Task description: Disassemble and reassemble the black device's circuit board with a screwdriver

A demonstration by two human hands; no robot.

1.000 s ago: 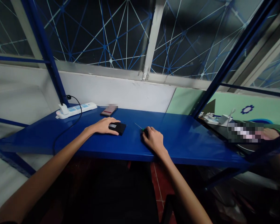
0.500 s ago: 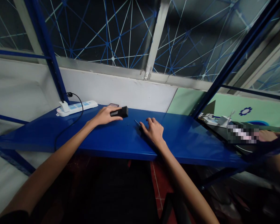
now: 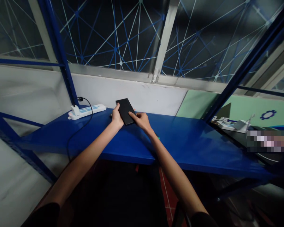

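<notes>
My left hand (image 3: 117, 118) grips a flat black rectangular box (image 3: 126, 111) by its left side, thumb on the near face. The box is tilted up above the blue table (image 3: 180, 135), its broad face toward me. At its lower right edge my right hand (image 3: 142, 120) is closed on it, with thumb or finger pressed against the face. The fingers behind the box are mostly hidden. Just beyond my right forearm shows the small green end (image 3: 158, 137) of something on the table; my arm covers the rest.
A white power strip (image 3: 87, 111) with a plugged-in adapter lies at the back left; its black cable (image 3: 78, 130) runs over the front edge. Blue posts (image 3: 61, 60) rise at both sides. At right are a dark surface with white devices (image 3: 241, 125) and a person's hand, partly blurred out.
My right hand has moved from the tabletop, beside a thin metal shaft, up to the black box. The box has been turned so its broad face shows. The view has shifted slightly left.
</notes>
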